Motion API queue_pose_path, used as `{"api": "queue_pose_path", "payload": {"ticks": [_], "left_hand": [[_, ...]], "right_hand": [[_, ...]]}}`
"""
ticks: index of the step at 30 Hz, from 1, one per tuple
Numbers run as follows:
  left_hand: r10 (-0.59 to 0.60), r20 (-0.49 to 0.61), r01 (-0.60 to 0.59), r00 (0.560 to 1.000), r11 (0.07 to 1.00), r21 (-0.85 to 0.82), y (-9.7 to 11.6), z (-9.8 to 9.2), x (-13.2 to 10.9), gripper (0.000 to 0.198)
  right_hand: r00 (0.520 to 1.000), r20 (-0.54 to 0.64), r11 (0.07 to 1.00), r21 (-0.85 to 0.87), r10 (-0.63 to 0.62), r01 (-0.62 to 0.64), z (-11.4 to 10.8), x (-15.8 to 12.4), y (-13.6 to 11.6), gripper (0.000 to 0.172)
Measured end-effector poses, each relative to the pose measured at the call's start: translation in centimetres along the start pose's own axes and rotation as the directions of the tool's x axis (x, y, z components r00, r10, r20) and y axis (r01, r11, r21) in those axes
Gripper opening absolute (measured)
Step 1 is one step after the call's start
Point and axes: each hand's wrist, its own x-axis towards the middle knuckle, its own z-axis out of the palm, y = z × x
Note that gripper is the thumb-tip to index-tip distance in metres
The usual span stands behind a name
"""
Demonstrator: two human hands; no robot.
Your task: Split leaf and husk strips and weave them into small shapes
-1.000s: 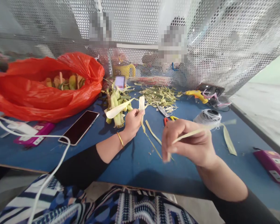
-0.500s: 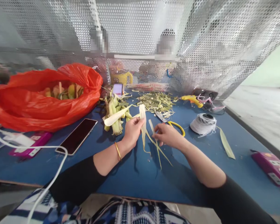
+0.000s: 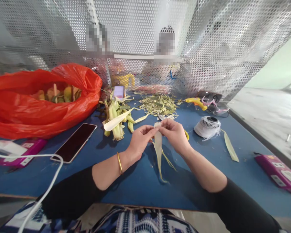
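Observation:
A pale corn husk strip point(image 3: 158, 147) hangs from my pinched fingers over the blue table, its thin tail curling down. My left hand point(image 3: 141, 139) grips its upper end from the left, thumb and fingers pressed together. From the right, my right hand point(image 3: 175, 134) pinches the same top end, the fingertips of both hands almost touching. A thinner greenish strand point(image 3: 169, 160) dangles beside the strip; where it is held is hidden. Behind my right hand, scissors with yellow handles point(image 3: 187, 135) are mostly covered. Left of my hands lies a bundle of corn husks point(image 3: 117, 124).
A red plastic bag point(image 3: 87, 84) stands at left, near a phone point(image 3: 75, 142) and a white cable point(image 3: 59, 158). Husk scraps point(image 3: 157, 105) lie at the back. To the right are a white thread spool point(image 3: 207, 127), a yellow glue gun point(image 3: 196, 103) and a purple power strip point(image 3: 278, 171).
My right hand has moved up and left to meet my left hand at the strip's top end. My left hand has shifted slightly right and down. The view has shifted a little.

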Motion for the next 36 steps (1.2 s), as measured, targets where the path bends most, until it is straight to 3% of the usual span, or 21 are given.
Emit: {"api": "queue_pose_path", "payload": {"ticks": [3, 7, 13, 23, 36], "left_hand": [[0.069, -0.078, -0.070, 0.995, 0.998, -0.001, 0.17, -0.22, 0.42, 0.016], [0.082, -0.098, -0.081, 0.992, 0.997, 0.016, 0.25, -0.33, 0.57, 0.011], [0.090, -0.062, -0.087, 0.994, 0.996, 0.035, 0.25, -0.19, 0.38, 0.010], [0.061, -0.017, -0.061, 0.998, 0.998, 0.017, 0.10, -0.19, 0.44, 0.012], [-0.033, 0.000, 0.033, 0.999, 0.996, -0.080, 0.00, -0.17, 0.55, 0.010]], "right_hand": [[0.998, 0.049, 0.998, -0.052, -0.026, 0.029, 0.33, -0.37, 0.32, 0.023], [0.996, 0.057, 0.996, -0.055, -0.071, 0.074, 0.60, -0.66, 0.32, 0.022], [0.994, 0.002, 0.987, -0.113, -0.114, 0.113, 0.43, -0.58, -0.09, 0.015], [0.997, -0.002, 0.989, -0.123, -0.082, 0.081, 0.54, -0.57, 0.30, 0.015], [0.954, 0.099, 0.866, -0.400, -0.283, 0.298, 0.44, -0.90, 0.07, 0.011]]}}
